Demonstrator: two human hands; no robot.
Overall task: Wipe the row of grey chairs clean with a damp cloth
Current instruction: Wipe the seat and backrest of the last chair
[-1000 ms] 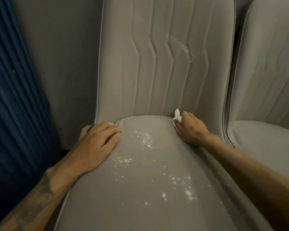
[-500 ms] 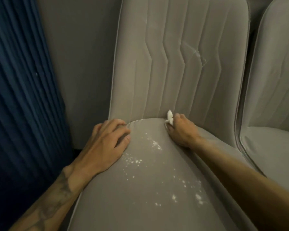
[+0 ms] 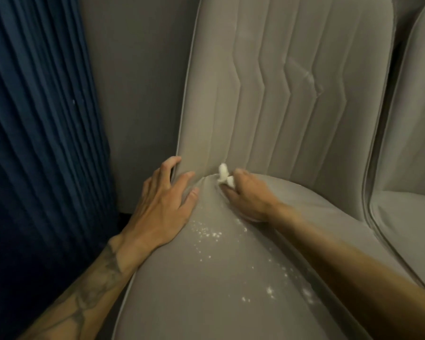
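**Grey-Walled Corner: Seat-to-Back Join, Wipe in Progress**

Head view. Dim corner with a plain grey wall behind and a pleated dark-blue curtain at left. Nearest grey chair covered in soft, matte, short-napped fabric with piped edges. Backrest padded in vertical channels with a zigzag kink; pale scuff at upper right. Second grey chair just beside, at right.

Left hand spread flat, pressing the rear left corner of the seat, fingertips at the backrest edge. Right hand curled round a small white cloth, wadded and pushed in where seat meets backrest. Hands near each other, not touching. Dampness of cloth: cannot tell.

Step in hand, as judged: cleaning out the join. Seat surface not yet wiped; white specks scattered in front of both hands and alongside the right forearm.

Next move, as judged: draw cloth forward across the specks with firm, flat pressure. Refold wad to a clean face first. Expect nap to trap crumbs and powder to smear.
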